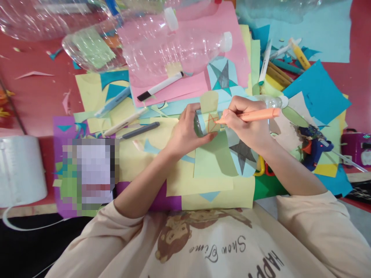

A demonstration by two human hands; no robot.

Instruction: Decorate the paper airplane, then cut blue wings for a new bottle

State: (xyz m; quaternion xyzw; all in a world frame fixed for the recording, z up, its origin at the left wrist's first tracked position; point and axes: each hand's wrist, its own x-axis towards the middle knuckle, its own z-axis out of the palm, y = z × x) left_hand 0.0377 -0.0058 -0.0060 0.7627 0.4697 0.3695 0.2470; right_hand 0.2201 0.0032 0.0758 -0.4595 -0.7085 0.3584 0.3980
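Observation:
A small clear plastic bottle [273,102] lies on its side, partly wrapped in light blue and yellow paper. My left hand [187,131] grips it near its base, thumb below and fingers above. Pinched in my right hand [246,125] is an orange marker [261,114], its tip on a yellow paper piece [213,121] that bears orange lines. Beside the bottle, light blue rounded papers carry an upper star [223,77] in grey and teal and a lower dark grey star [242,152]. My right hand hides the bottle's middle.
Larger clear bottles [185,50] lie on pink paper [232,23] at the back. Markers [160,85] and paper scraps are scattered around. To the right are a blue glue gun [319,152] and scissors with yellow and red handles [261,166]. A white roll [21,170] stands left.

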